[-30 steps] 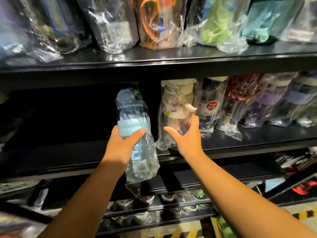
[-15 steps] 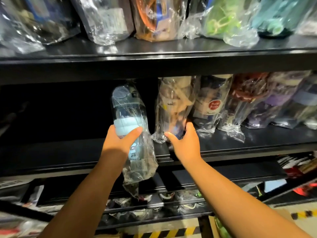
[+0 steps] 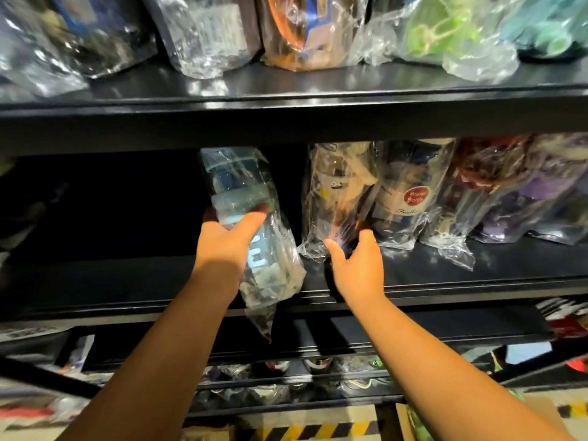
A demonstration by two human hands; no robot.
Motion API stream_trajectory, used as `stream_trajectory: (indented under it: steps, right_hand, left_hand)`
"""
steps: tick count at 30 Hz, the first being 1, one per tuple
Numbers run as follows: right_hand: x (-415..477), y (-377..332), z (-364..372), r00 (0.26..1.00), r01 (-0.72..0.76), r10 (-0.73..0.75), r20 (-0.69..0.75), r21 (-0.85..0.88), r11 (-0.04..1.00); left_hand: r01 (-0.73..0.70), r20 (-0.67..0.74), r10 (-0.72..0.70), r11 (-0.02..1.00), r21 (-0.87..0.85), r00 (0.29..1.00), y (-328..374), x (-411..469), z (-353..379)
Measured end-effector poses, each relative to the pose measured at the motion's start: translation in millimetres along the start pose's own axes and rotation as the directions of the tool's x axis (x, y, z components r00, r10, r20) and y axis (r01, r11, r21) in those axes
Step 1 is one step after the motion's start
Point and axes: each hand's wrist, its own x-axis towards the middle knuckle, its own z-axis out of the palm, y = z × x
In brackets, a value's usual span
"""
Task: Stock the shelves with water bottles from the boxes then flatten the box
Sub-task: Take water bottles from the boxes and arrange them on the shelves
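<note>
The left grip (image 3: 226, 240) is curled round a bagged light-blue water bottle (image 3: 241, 192), held tilted above the near edge of the middle shelf (image 3: 127, 281). The right grip (image 3: 356, 265) clasps the foot of a clear-bagged bottle (image 3: 337, 192) standing on this shelf just to the right.

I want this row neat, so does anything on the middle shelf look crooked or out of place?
Yes. The blue bottle in the left hand is tilted, and its bag hangs below the edge of the middle shelf. The beige bottle held by the right hand stands on the shelf.
</note>
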Motion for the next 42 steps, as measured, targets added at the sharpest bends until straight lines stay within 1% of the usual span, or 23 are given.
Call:
stream_trajectory:
  steps: [2,4,6,9,12,14,17,19,21,24,26,27,29,31,33,35,38,42]
  right_hand:
    - [0,1,0,1.0,0.007,-0.007,-0.004,0.0,1.0]
    - [0,1,-1,1.0,0.019,-0.019,-0.005,-0.002,1.0]
    - [0,2,-2,1.0,0.027,-0.027,-0.004,-0.005,1.0]
    - [0,2,-1,0.999,0.035,-0.035,0.002,-0.013,0.999]
    - [-1,4,0,0.999,0.043,-0.043,0.002,-0.006,0.999]
    - [-1,5,0,0.999,0.044,-0.044,-0.001,0.0,0.999]
    - [-1,4,-1,0.999,0.044,-0.044,-0.008,-0.008,0.999]
    - [0,4,0,0.999,0.036,-0.036,-0.007,-0.012,0.999]
    - [0,4,1,0.999,0.033,-0.033,-0.006,-0.014,0.999]
    - [0,6,1,0.999,0.034,-0.035,-0.008,-0.01,0.999]
    - [0,6,1,0.999,0.039,-0.039,-0.012,-0.014,0.999]
    - [0,6,1,0.999,0.041,-0.042,-0.016,-0.016,0.999]
    - [1,6,1,0.999,0.042,-0.042,-0.02,-0.017,0.999]
    - [0,5,1,0.999,0.04,-0.04,-0.017,-0.014,0.999]
    - [0,4,0,1.0,0.03,-0.03,-0.007,-0.012,0.999]
    - [-1,4,0,1.0,0.029,-0.029,-0.003,-0.008,1.0]
    - [-1,4,-1,0.999,0.037,-0.037,-0.01,-0.013,0.999]
    - [0,4,-1,0.999,0.044,-0.044,-0.011,-0.008,0.999]
  left_hand:
    - [-0.044,-0.081,0.039,0.997,-0.06,0.996,3,4,6]
    - [-0.108,-0.14,0.098,0.991,-0.072,0.985,3,7,12]
    - [-0.195,-0.214,0.184,0.98,-0.03,0.959,-1,7,17]
    - [-0.341,-0.278,0.341,0.939,0.053,0.898,-4,6,21]
    - [-0.478,-0.273,0.494,0.869,0.127,0.826,-9,14,23]
    - [-0.525,-0.222,0.544,0.839,0.144,0.809,-14,14,24]
    - [-0.536,-0.109,0.563,0.82,0.2,0.82,-20,12,25]
    - [-0.561,-0.103,0.585,0.806,0.189,0.804,-20,13,22]
    - [-0.579,-0.065,0.596,0.797,0.173,0.801,-19,15,16]
    - [-0.623,0.09,0.617,0.767,0.152,0.782,-12,12,3]
    - [-0.615,0.226,0.583,0.78,0.11,0.78,-17,13,-1]
    - [-0.606,0.26,0.569,0.79,0.091,0.78,-17,13,-1]
    - [-0.556,0.209,0.53,0.825,0.098,0.822,-25,15,6]
    - [-0.517,0.08,0.511,0.845,0.137,0.856,-31,16,14]
    - [-0.495,-0.02,0.501,0.86,0.125,0.865,-34,18,20]
    - [-0.496,-0.017,0.499,0.864,0.081,0.867,-39,21,22]
    - [-0.5,-0.044,0.507,0.859,0.106,0.861,-42,22,23]
    - [-0.541,0.014,0.542,0.838,0.076,0.84,-45,16,19]
